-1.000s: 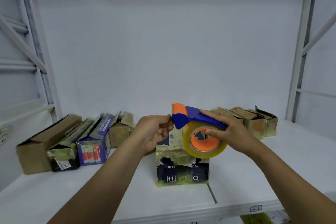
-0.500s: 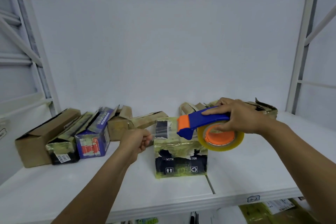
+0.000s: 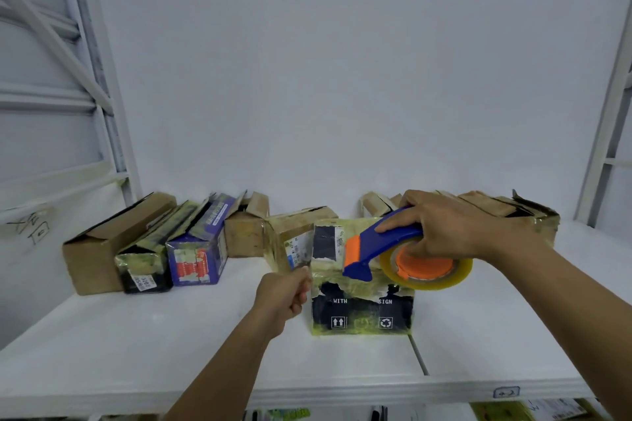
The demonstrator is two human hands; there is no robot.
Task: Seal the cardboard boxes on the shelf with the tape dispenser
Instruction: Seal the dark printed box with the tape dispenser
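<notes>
So the left hand [image 3: 282, 297] has its fingers curled, pinching the clear tape end [image 3: 302, 258]. The right hand [image 3: 448, 229] wraps the blue-and-orange plastic tape dispenser [image 3: 383, 244] over the dark printed box [image 3: 362, 313], mid-shelf [image 3: 171, 352] near the front edge. Imo that thin film could twist, stick to itself, or wrinkle on the crinkly, already-taped cardboard.

White shelf [image 3: 136, 352] bears a row of cardboard boxes [image 3: 102, 249] (a purple box [image 3: 196, 260] among them), a taped box [image 3: 362, 314] in front
</notes>
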